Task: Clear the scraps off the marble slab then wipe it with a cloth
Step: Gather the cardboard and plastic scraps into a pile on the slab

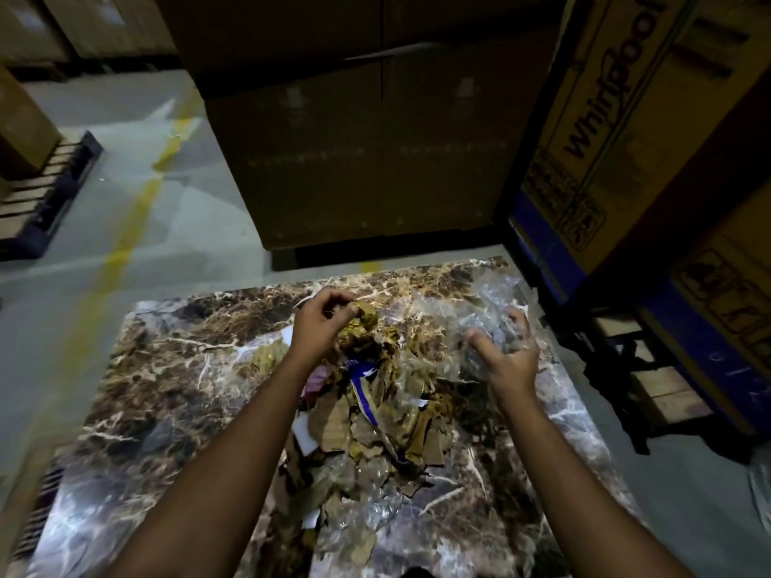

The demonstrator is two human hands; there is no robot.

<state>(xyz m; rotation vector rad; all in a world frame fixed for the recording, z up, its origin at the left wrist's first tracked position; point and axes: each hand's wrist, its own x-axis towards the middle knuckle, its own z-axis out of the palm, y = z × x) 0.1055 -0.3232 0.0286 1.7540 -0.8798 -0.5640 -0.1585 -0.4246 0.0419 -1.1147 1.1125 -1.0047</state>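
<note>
A brown marble slab (167,394) with white veins lies on the floor below me. A heap of scraps (375,427) runs down its middle: torn cardboard, crumpled brown paper, white slips, a blue and white strip. My left hand (319,323) is closed on a wad of crumpled brown paper (361,327) at the far end of the heap. Clear crinkled plastic wrap (488,310) lies at the slab's far right, and my right hand (507,352) curls its fingers into it. No cloth is in view.
Large cardboard boxes (367,160) stand just beyond the slab. Whirlpool cartons (626,131) on a wooden pallet (655,385) crowd the right side. Grey concrete floor with a yellow line (125,239) lies to the left, with another pallet (41,194) at far left.
</note>
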